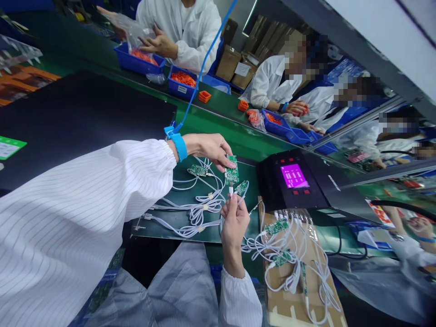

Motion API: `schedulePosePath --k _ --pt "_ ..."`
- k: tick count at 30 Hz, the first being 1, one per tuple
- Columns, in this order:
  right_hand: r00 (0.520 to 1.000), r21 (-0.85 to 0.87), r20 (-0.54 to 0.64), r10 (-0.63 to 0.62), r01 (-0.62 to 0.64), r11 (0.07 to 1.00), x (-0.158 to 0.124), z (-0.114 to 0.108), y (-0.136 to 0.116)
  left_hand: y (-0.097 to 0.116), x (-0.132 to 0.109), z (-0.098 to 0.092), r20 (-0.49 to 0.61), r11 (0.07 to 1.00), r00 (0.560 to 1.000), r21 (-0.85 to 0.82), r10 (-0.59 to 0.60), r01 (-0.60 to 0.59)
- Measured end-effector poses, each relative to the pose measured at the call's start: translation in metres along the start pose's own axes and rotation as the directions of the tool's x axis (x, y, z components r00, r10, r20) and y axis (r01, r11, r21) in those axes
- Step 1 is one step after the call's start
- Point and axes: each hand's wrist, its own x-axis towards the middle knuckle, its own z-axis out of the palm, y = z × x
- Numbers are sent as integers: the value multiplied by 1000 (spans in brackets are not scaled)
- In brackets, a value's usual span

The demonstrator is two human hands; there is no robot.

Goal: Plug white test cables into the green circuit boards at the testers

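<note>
My left hand (215, 149), with a blue strap on its wrist, grips a green circuit board (232, 170) by its upper edge between thumb and fingers. Below it, my right hand (235, 218) pinches the white plug (231, 189) of a cable. The plug's tip meets the board's lower edge; whether it is fully seated I cannot tell. Just right of the plug is another green board (241, 187), and a further board (199, 170) lies among cables left of my hands. Bundled white cables (205, 207) spread over the green bench under my wrists.
A black tester (282, 181) with a lit magenta screen stands at right, white cables plugged into its front. Wired boards (276, 227) lie on cardboard (282, 299) below it. Across the bench, people in white coats handle orange parts beside blue bins (182, 81). A blue cord (207, 54) rises from my left wrist.
</note>
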Motion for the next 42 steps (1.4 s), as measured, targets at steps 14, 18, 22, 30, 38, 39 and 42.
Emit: schedulePosePath --k 14,18,22,30,38,39,42 --pt "999 75 6 36 -36 997 1 0 -2 4 -3 2 -12 1000 1000 20 3 -3" --pt "997 93 36 63 -66 993 0 0 -2 7 -6 4 -49 999 999 43 -23 25" --pt "995 113 55 79 -85 990 0 1 -5 5 -4 3 -49 999 999 37 -12 14" --pt "998 153 49 50 -57 987 1 1 -12 -8 7 -6 59 992 991 -37 119 -117" --pt "998 193 29 54 -59 979 1 -1 -10 -9 8 -6 70 990 990 -73 123 -118" --pt "998 190 29 55 -59 980 1 -2 -9 -9 8 -6 74 990 989 -75 125 -120" --pt "998 179 33 55 -60 982 2 -2 -9 -9 7 -5 75 991 990 -75 120 -114"
